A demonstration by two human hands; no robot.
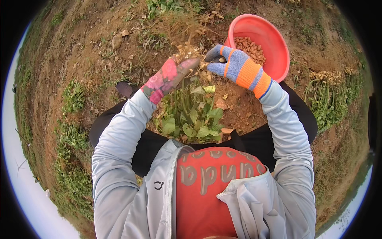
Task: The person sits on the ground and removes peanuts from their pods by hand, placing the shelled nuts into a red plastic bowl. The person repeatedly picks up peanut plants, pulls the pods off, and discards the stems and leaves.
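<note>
My left hand (167, 76), in a pink floral glove, grips a bunch of uprooted peanut plants (192, 118) near its roots. Their leaves hang down toward my lap, and dry roots with peanut pods (188, 52) stick out beyond the fingers. My right hand (234, 65) wears a blue and orange knitted glove with dark fingertips. Its thumb and fingers curl beside the pods, and a pale peanut (222, 59) shows between them. Just past this hand a red plastic bucket (276, 38) leans toward me, holding a heap of picked peanuts (250, 49).
More pulled peanut plants lie at the right (328, 95), at the left (73, 134) and ahead (170, 6). Loose pods (215, 14) rest on the soil beyond the roots. A stone (117, 41) and a dark shoe (124, 89) are at the left. My bent legs flank the bunch.
</note>
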